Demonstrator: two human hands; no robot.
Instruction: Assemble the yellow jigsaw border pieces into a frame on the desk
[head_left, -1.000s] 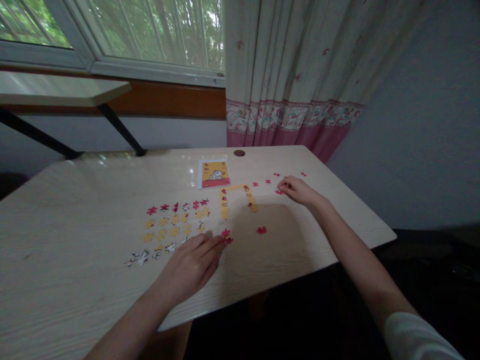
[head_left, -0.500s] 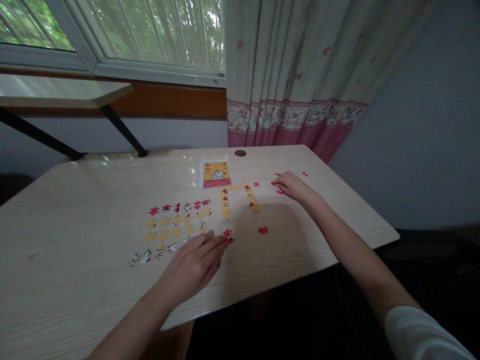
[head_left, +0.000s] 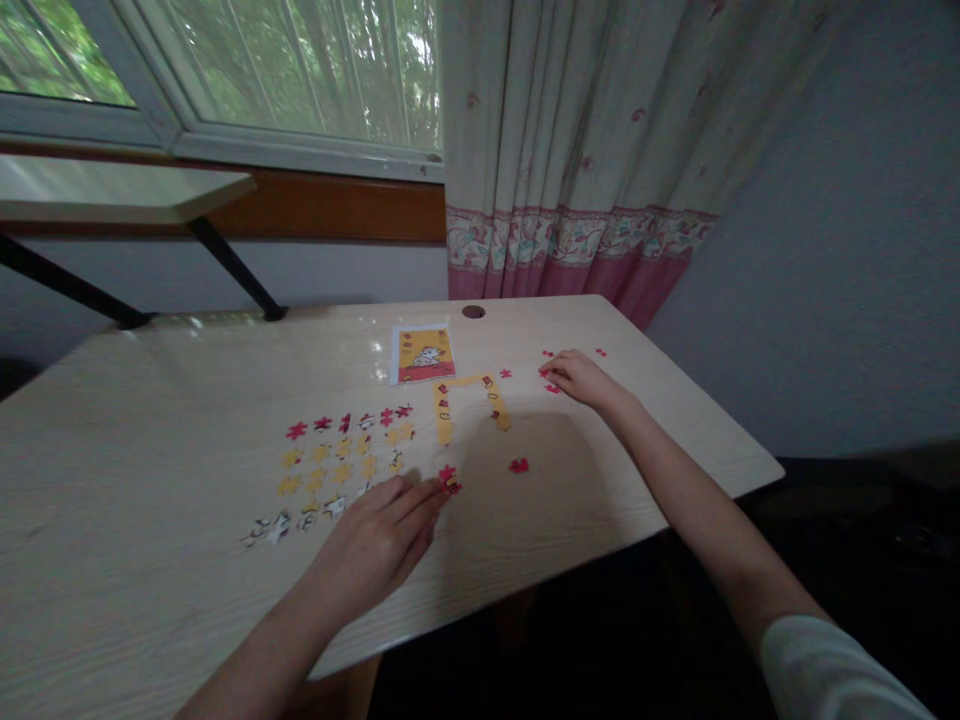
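Note:
My left hand (head_left: pixel 386 530) rests low over the table, its fingers together and their tips on a red puzzle piece (head_left: pixel 448 478) with a patterned corner. Further back on the right, my right hand (head_left: pixel 581 378) has its fingertips closed at a small red puzzle piece (head_left: pixel 544 373). Other red pieces lie close to those fingertips, one (head_left: pixel 552 389) just in front. Between the hands stands a partly joined yellow puzzle border (head_left: pixel 441 425), with a top and two sides. A separate red piece (head_left: pixel 519 466) lies below it.
Left of the border, loose puzzle pieces (head_left: pixel 343 472) lie in rows, red, yellow and white. A picture card (head_left: pixel 425 356) with a white animal lies behind the border. A raised shelf (head_left: pixel 120 190) stands at the back left. The curtain (head_left: pixel 570 150) hangs beyond the table (head_left: pixel 187 400).
The whole view has shifted a little, so the table sits slightly further left and lower. Both hands keep nearly the same places on their pieces.

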